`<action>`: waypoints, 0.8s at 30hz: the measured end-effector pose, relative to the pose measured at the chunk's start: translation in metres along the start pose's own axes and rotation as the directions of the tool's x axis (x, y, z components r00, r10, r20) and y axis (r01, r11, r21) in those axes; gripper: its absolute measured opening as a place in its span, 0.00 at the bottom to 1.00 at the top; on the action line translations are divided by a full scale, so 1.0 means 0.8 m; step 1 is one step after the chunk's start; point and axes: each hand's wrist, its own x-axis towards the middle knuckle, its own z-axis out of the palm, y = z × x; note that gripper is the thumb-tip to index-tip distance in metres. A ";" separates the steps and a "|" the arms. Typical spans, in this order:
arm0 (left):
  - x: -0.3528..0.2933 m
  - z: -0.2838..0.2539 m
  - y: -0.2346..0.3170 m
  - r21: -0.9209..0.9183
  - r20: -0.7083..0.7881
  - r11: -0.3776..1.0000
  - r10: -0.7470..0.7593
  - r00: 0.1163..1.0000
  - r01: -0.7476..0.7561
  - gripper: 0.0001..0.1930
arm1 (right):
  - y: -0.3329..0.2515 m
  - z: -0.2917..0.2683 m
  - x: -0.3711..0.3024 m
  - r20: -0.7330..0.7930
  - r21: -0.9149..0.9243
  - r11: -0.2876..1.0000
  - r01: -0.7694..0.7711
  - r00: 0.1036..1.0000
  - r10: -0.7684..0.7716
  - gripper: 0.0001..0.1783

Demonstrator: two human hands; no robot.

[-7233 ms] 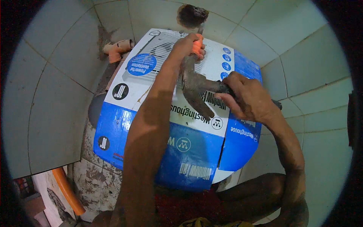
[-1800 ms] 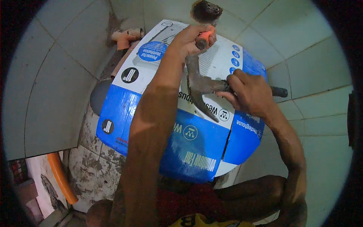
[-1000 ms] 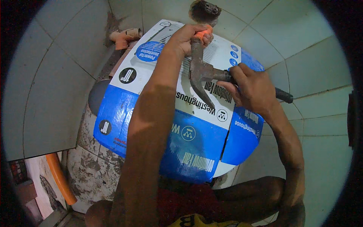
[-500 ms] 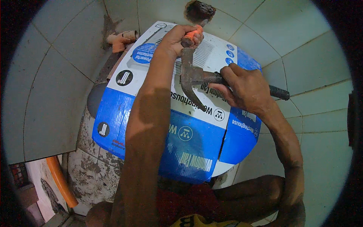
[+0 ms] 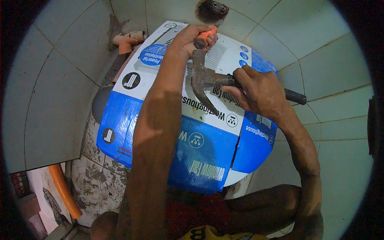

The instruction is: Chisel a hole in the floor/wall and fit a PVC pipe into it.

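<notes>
My left hand [image 5: 191,37] is closed round the orange grip of a chisel [image 5: 207,35] at the top middle. The chisel's dark butt end faces me; its far end is hidden by the hand, close below a rough hole [image 5: 211,12] in the tiled wall. In my right hand [image 5: 262,91] is a claw hammer [image 5: 205,78], gripped partway along its dark handle. The hammer's striking face lies right by the chisel's butt; whether they touch I cannot tell. Its claw curves down toward me over a flattened cardboard box [image 5: 204,160].
The blue and white cardboard spreads beneath both arms. Pale tiled walls [image 5: 332,76] close in on both sides. An orange pipe fitting [image 5: 129,42] sticks out at the far left corner. At the lower left are a dirty floor [image 5: 90,184] and an orange pipe [image 5: 64,192].
My left hand and the chisel have shifted very slightly to the right. The hammer and my right hand stay almost in place.
</notes>
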 end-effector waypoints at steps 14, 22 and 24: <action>0.012 -0.019 0.024 0.027 0.060 0.998 -0.050 0.997 0.048 0.09 | 0.009 0.016 0.026 -0.034 0.050 0.991 0.120 0.992 -0.119 0.24; 0.035 -0.040 0.035 0.213 -0.087 0.976 0.071 0.994 -0.051 0.11 | 0.006 0.028 0.031 -0.052 0.004 1.000 -0.007 0.999 0.007 0.23; 0.015 -0.022 0.034 0.055 -0.050 0.998 0.029 0.998 -0.026 0.13 | 0.005 0.020 0.026 -0.076 0.079 0.997 0.019 0.997 -0.013 0.23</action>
